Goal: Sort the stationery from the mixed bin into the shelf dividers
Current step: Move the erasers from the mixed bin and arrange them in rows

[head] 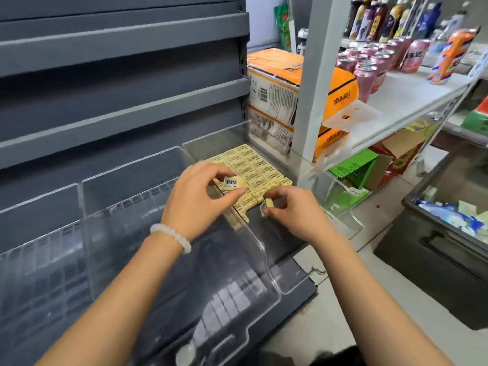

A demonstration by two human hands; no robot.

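Here, left hand (pixel 196 199) grip pinching boxy yellow eraser (pixel 232 182), right hand (pixel 293 212) grip pinching another eraser (pixel 265 206), clear plastic dividers (pixel 253 231).

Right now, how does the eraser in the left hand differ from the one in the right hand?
The left hand holds its eraser higher, barcode label facing up. The right hand pinches its eraser lower, at the front edge of the laid-out erasers, label turned sideways. Both are pale yellow, barcoded blocks.
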